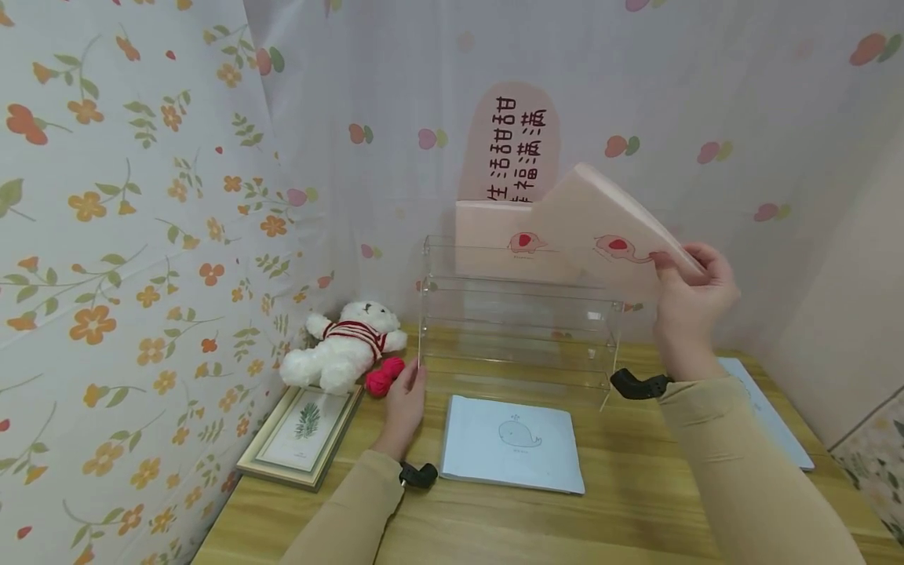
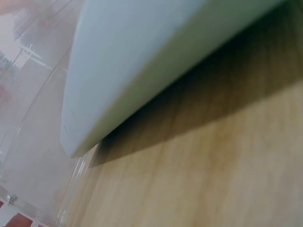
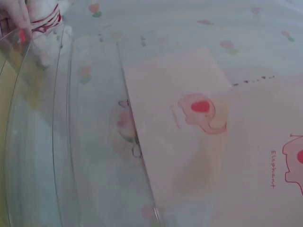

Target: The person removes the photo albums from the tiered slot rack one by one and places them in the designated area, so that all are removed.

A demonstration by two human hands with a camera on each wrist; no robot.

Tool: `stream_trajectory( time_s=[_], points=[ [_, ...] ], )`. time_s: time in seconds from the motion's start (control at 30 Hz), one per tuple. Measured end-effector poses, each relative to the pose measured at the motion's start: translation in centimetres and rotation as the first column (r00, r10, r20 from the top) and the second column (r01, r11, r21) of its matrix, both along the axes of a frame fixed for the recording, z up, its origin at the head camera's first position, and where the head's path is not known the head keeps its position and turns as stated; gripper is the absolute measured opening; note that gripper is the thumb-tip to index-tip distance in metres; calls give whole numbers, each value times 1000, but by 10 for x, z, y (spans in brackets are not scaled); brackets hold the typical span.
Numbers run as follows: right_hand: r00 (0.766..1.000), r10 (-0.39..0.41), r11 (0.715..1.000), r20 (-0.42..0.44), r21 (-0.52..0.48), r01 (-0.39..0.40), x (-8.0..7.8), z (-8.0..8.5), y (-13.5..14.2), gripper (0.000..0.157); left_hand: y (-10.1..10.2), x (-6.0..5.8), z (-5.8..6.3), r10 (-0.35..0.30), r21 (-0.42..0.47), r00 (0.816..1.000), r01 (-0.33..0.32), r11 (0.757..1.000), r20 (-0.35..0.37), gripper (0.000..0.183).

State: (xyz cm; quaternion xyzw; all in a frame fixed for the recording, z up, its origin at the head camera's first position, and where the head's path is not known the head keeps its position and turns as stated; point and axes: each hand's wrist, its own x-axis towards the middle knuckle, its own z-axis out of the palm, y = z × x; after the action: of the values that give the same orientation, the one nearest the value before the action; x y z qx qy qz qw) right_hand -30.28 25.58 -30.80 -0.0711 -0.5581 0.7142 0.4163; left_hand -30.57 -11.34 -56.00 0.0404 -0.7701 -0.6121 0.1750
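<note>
My right hand (image 1: 695, 302) pinches the lower right corner of a pink notebook (image 1: 596, 220), which is tilted above a clear acrylic tiered rack (image 1: 519, 333). A printed red-eared elephant marks its cover. Behind it, a second pink elephant notebook (image 1: 487, 227) stands on the rack's top tier, partly covered by the held one. In the right wrist view, the standing notebook (image 3: 175, 127) shows beside the held notebook (image 3: 260, 189). At the rack's left side panel, my left hand (image 1: 405, 408) grips the edge between thumb and fingers.
A light blue whale notebook (image 1: 512, 443) lies in front of the rack; another blue one (image 1: 770, 416) lies at right, partly behind my arm. At left are a white teddy bear (image 1: 346, 345), a red bow-like item (image 1: 384, 377) and stacked picture frames (image 1: 304, 439). A patterned curtain (image 1: 318, 94) hangs behind.
</note>
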Motion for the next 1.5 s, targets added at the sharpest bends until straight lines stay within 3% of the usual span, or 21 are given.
stream_trajectory(
  time_s=[0.27, 0.5, 0.8, 1.03, 1.27, 1.4, 1.5],
  points=[
    [996, -66, 982, -57, -183, 55, 33, -12, 46, 35, 1, -9, -16, -11, 25, 1000, 11, 1000, 4, 52],
    [979, -172, 943, -111, -306, 131, 40, -27, 78, 36, -5, -23, -29, -33, 68, 998, 29, 997, 52, 50],
    [984, -161, 909, 77, -377, 178, 41, -61, 106, 35, -9, -21, -24, -74, 86, 990, 64, 994, 120, 51],
    [965, -113, 924, 235, -332, 189, 40, -93, 115, 38, -9, -23, -21, -75, 92, 989, 64, 994, 125, 51],
    [948, -129, 953, 291, -228, 200, 37, -121, 112, 30, -6, -8, -1, -63, 71, 991, 55, 996, 116, 51],
    [927, -125, 966, 354, -170, 195, 36, -132, 109, 30, -7, -13, -7, -69, 76, 989, 59, 995, 128, 52],
    [891, -131, 975, 436, -107, 195, 35, -141, 110, 30, -8, -18, -14, -80, 79, 988, 70, 994, 134, 51]
  ],
)
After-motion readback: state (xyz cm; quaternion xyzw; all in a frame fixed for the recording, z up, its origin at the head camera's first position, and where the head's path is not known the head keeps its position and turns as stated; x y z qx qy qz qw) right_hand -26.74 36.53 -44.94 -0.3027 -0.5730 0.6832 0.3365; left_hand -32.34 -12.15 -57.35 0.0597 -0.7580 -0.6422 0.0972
